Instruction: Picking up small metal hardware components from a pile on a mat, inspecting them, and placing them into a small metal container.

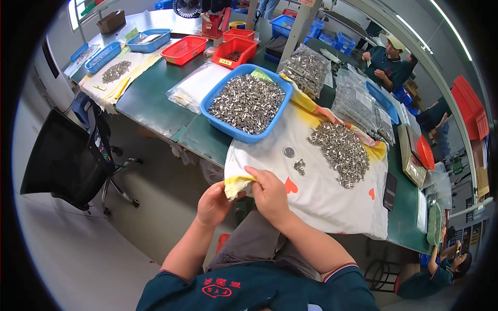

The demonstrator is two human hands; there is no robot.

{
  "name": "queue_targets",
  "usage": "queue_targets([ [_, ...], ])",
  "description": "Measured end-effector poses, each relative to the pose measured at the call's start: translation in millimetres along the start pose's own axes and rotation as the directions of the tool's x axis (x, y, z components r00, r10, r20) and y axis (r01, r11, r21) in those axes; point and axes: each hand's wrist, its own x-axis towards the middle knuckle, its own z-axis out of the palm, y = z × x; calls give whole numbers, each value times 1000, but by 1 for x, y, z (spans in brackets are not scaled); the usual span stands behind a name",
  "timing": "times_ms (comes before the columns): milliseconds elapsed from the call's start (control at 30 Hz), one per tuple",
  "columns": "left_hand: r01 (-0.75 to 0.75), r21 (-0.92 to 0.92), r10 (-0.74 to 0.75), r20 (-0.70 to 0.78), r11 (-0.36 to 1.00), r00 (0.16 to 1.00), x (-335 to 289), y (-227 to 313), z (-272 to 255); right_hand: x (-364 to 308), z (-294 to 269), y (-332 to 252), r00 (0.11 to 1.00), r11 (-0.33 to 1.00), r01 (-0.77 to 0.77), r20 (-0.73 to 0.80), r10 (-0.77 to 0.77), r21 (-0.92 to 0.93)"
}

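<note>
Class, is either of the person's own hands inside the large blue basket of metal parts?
No, the left hand and right hand both hold the cloth's yellow corner, outside the blue basket.

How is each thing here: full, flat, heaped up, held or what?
White cloth: spread out, one corner lifted
Left hand: curled around that corner
Right hand: pinching the cloth's edge
Blue basket: heaped with metal bits
Big metal pile: loose on the cloth
Small metal pile: loose, set apart
Clear bags: filled and bulging
Phone: lying flat, screen dark
</note>
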Motion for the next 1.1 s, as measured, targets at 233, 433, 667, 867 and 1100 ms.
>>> queue_targets([
  [233, -90, -311, 39, -167, 946, 985, 53, -50, -33, -5, -9, -17, 923, 921, 296, 325, -206, -255],
  [433, -275, -182, 278, -7, 944, 960, 38, -30, 28, 53, 8, -25, 924, 917, 380, 103, -369, -121],
  [667, -287, -156, 253, -205, 945, 945, 38, -16, 61, 74, 44, -2, 909, 894, 401, 205, -362, -199],
  [867, -496, -80, 418, -435, 865, 798, 52, -24, 64, 60, 44, -2, 931, 930, 321, 237, -276, -178],
  [1100, -355, -302, 252, -331, 884, 909, 52, -12, 52, 33, 46, 2, 931, 937, 313, 244, -271, -154],
])
